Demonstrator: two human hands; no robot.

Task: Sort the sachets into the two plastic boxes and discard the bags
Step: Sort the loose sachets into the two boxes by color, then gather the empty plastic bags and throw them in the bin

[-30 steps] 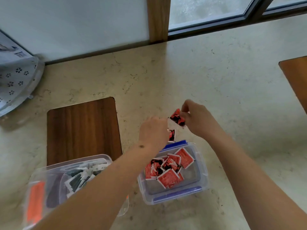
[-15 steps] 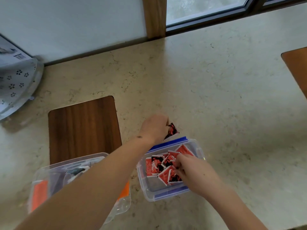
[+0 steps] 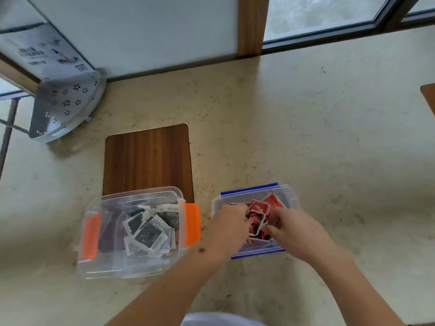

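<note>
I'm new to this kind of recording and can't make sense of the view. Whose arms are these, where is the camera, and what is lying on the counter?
No machine is involved: these are a person's two bare arms, filmed by a wide-angle camera worn on their head, looking forward and down. That is why the arms enter from the bottom edge and the lines look bent.

On the pale stone counter stand two clear plastic boxes. The box with orange clips holds dark and white sachets and partly covers a wooden board. The box with blue clips holds red sachets.

The left hand and right hand are both down in the blue-clipped box among the red sachets. Whether the fingers actually grip any is too hard to see. A white perforated tray leans in the far left corner.
</note>
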